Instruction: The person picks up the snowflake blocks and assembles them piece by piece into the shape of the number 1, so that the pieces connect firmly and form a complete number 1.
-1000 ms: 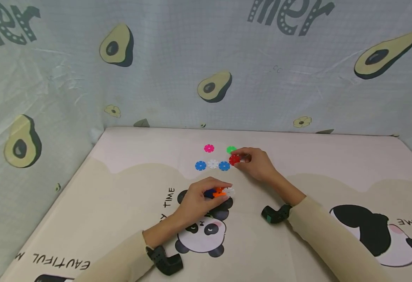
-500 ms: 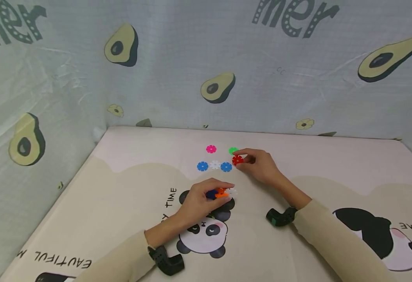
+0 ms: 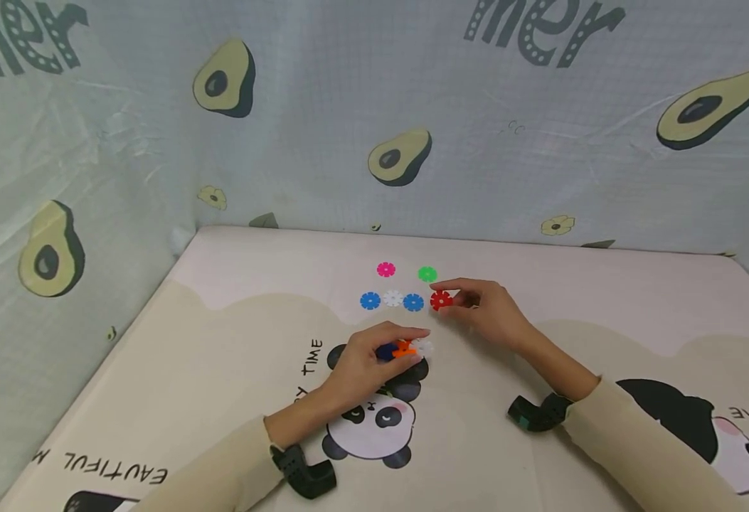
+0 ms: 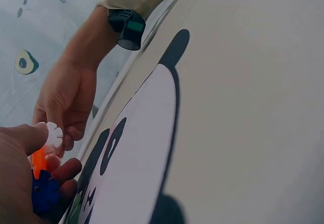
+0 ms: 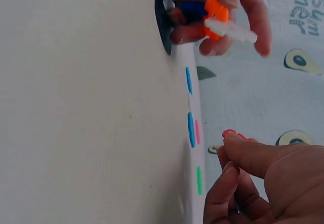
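Note:
In the head view my left hand [image 3: 364, 363] holds a small cluster of notched plastic snowflake discs, joined together, low over the panda print. The cluster has a dark blue disc [image 4: 45, 191], an orange disc [image 3: 403, 348] and a white disc [image 3: 422, 347]; the fingers cover part of the blue one. Farther back and to the right, my right hand [image 3: 492, 313] pinches a red snowflake disc [image 3: 441, 300] between thumb and fingertips. From the right wrist view, that red disc shows edge-on above the tabletop.
Loose discs lie flat beyond my hands: a pink disc [image 3: 385, 269], a green disc [image 3: 428, 274], two light blue discs [image 3: 370, 301] and a white loose disc [image 3: 393, 299]. A printed cloth covers the table [image 3: 220, 355]; an avocado-patterned curtain [image 3: 323, 107] hangs behind its far edge.
My right hand has drawn the red disc toward me and rightward, away from the green disc, which now shows whole. The left hand keeps its cluster in nearly the same place.

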`<action>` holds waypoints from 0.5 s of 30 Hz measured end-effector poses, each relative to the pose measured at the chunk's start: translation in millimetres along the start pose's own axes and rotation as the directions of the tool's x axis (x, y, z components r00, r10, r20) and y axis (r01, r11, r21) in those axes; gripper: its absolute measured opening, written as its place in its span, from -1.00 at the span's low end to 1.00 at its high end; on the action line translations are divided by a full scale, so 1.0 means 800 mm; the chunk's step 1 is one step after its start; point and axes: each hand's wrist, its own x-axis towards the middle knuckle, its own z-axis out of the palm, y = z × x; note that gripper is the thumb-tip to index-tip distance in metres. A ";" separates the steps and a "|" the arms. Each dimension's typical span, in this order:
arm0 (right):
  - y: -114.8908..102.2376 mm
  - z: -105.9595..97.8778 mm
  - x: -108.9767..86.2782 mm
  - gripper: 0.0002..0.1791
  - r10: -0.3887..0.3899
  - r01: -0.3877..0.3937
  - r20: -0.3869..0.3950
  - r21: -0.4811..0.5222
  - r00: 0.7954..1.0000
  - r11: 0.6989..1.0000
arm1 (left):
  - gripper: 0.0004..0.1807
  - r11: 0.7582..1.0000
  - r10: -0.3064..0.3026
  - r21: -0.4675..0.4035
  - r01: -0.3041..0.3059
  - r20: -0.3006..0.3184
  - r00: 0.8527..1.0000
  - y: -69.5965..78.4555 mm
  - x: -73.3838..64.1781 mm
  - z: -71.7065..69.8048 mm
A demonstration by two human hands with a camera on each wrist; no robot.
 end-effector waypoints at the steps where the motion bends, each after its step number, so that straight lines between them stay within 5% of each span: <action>1: -0.001 -0.001 -0.003 -0.60 0.000 0.000 0.006 0.012 1.000 1.000 | -0.64 1.000 0.000 0.000 0.000 0.000 1.000 0.000 0.000 0.000; 15: -0.007 -0.007 -0.035 -0.59 0.031 -0.051 0.104 0.193 0.994 0.980 | -0.64 1.000 -0.012 0.018 0.013 -0.018 1.000 0.000 -0.001 0.000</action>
